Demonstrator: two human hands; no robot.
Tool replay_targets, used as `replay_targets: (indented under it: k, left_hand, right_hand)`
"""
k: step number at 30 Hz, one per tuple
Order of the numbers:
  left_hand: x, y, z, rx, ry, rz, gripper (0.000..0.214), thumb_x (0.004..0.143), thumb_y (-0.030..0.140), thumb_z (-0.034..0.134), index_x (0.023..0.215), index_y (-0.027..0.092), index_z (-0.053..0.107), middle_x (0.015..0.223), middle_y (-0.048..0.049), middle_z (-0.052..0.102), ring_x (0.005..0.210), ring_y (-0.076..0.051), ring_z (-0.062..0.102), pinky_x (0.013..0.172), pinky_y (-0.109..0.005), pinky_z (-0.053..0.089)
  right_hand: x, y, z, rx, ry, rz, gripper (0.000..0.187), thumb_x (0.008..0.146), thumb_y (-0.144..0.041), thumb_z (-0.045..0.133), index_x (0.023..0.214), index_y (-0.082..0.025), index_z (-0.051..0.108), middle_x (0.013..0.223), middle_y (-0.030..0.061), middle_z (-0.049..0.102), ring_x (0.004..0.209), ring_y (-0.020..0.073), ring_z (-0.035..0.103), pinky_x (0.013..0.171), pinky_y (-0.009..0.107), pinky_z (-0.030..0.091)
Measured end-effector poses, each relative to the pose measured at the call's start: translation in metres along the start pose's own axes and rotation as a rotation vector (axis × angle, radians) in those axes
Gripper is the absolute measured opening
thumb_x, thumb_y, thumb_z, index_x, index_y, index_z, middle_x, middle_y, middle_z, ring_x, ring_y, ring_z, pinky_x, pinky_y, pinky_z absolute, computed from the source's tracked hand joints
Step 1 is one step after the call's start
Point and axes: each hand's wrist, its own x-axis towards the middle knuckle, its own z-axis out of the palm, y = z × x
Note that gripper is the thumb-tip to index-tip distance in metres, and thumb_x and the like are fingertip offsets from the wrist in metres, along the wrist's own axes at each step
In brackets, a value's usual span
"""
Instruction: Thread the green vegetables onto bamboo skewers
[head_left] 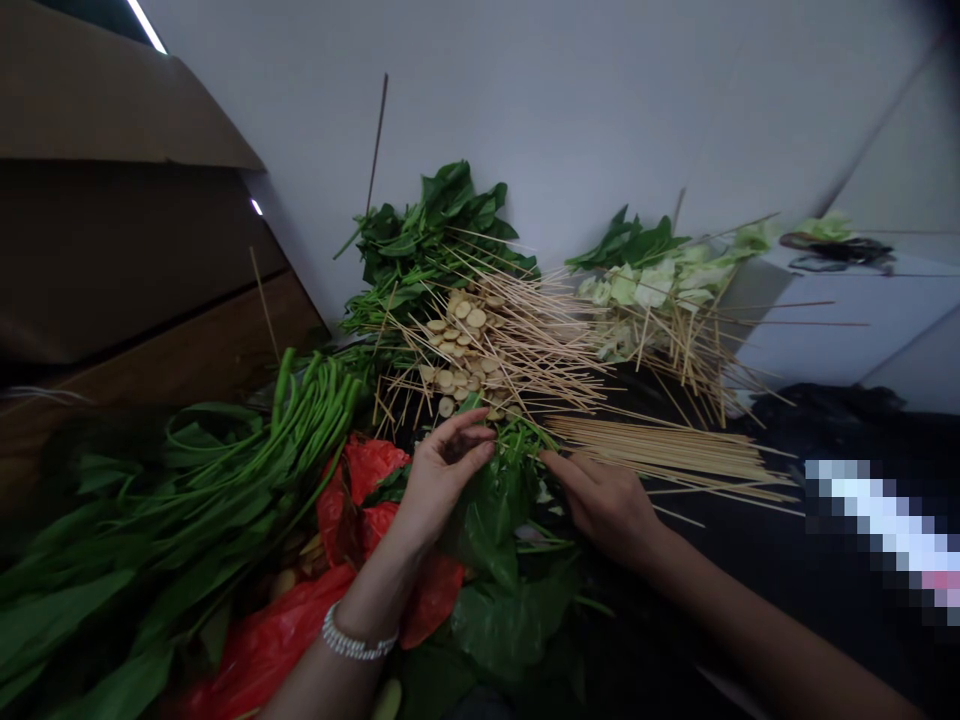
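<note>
My left hand has its fingers curved and its thumb apart from them, a small gap showing between. Its fingertips are beside a small bunch of leafy greens, and no thing shows clearly in its grasp. Closed in a pinch, my right hand is at the stem end of that bunch; its fingertips are partly hidden. The large leaves hang down between my two hands. Just beyond them lie skewers threaded with pale round slices, possibly potato. Loose bamboo skewers lie in a row behind my right hand.
Long-stemmed greens are heaped at left beside a red plastic bag. More skewered greens are piled against the pale wall. Skewered cabbage pieces lie at back right. A dark plastic sheet covers the right side.
</note>
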Motion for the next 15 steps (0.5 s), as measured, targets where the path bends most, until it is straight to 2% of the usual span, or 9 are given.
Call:
replay_targets:
  k: [7,11,15]
  left_hand:
    - [-0.004,0.003,0.005,-0.017,-0.053,-0.054,0.05,0.066,0.026,0.082,0.115,0.02,0.068,0.084,-0.0013,0.072,0.077,-0.014,0.064,0.077,-0.025,0.049]
    - [-0.002,0.003,0.002,-0.01,0.053,-0.014,0.042,0.073,0.036,0.076,0.11,0.019,0.07,0.088,-0.004,0.073,0.082,-0.016,0.065,0.076,-0.025,0.048]
    - [0.004,0.0,-0.006,-0.052,0.174,0.016,0.037,0.081,0.046,0.066,0.104,0.018,0.071,0.089,-0.0055,0.073,0.082,-0.016,0.064,0.075,-0.024,0.048]
  right_hand:
    - [0.001,-0.002,0.0,0.037,0.037,-0.037,0.037,0.086,-0.003,0.04,0.116,-0.012,0.061,0.073,0.0025,0.066,0.058,0.0129,0.06,0.054,0.024,0.043]
    - [0.001,0.003,-0.002,0.023,0.091,0.027,0.033,0.088,-0.006,0.04,0.113,-0.016,0.059,0.077,0.0041,0.07,0.063,0.0142,0.063,0.058,0.025,0.045]
    - [0.002,0.019,-0.009,-0.024,0.193,0.224,0.024,0.094,-0.015,0.039,0.11,-0.018,0.058,0.079,0.0038,0.07,0.061,0.0144,0.064,0.056,0.025,0.044]
